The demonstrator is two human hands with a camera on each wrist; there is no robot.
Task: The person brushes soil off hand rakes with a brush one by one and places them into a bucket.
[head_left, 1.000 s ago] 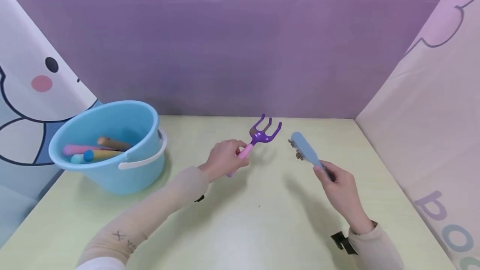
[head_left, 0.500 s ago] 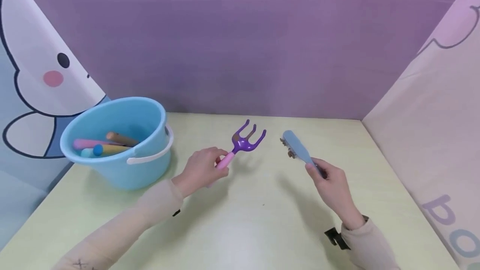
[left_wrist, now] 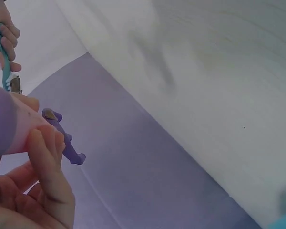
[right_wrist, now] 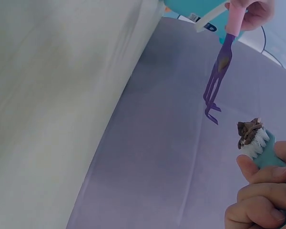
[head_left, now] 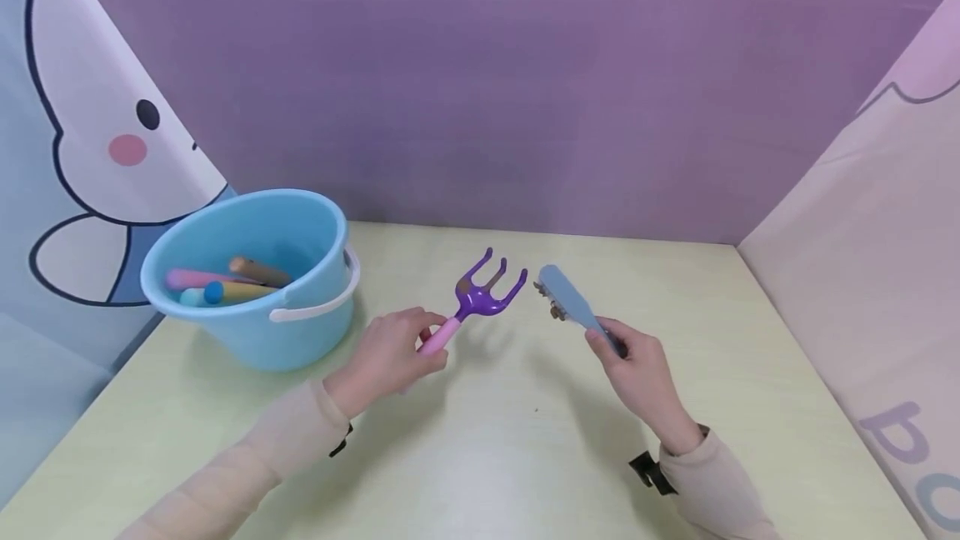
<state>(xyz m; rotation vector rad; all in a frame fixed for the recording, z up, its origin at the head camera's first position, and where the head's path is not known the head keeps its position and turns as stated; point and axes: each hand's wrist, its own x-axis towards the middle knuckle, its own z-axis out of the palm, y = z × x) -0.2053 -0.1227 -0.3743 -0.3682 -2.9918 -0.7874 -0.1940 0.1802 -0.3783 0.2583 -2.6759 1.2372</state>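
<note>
My left hand [head_left: 386, 357] grips the pink handle of a small purple three-pronged garden fork [head_left: 477, 300]. It is held above the table, prongs pointing away and to the right. A brown smear [left_wrist: 49, 114] marks the fork's head in the left wrist view. In my right hand [head_left: 643, 377] is a blue scrub brush [head_left: 567, 296], its head tilted up toward the fork's prongs with a small gap between them. White bristles [right_wrist: 258, 145] show in the right wrist view, facing the fork's side, with brown clumps [right_wrist: 248, 130] stuck in them.
A light blue bucket [head_left: 292, 344] with a white handle [head_left: 318, 309] stands at the left of the table [head_left: 480, 473]. Several tool handles [head_left: 247, 290] lie inside it. A purple panel [head_left: 480, 107] closes off the back, with printed panels on both sides. A tiny dark speck [head_left: 536, 410] lies mid-table.
Both hands have drawn leftward relative to the bucket, fork and brush with them. The brush head is now nearer the prongs. The head view has turned slightly left.
</note>
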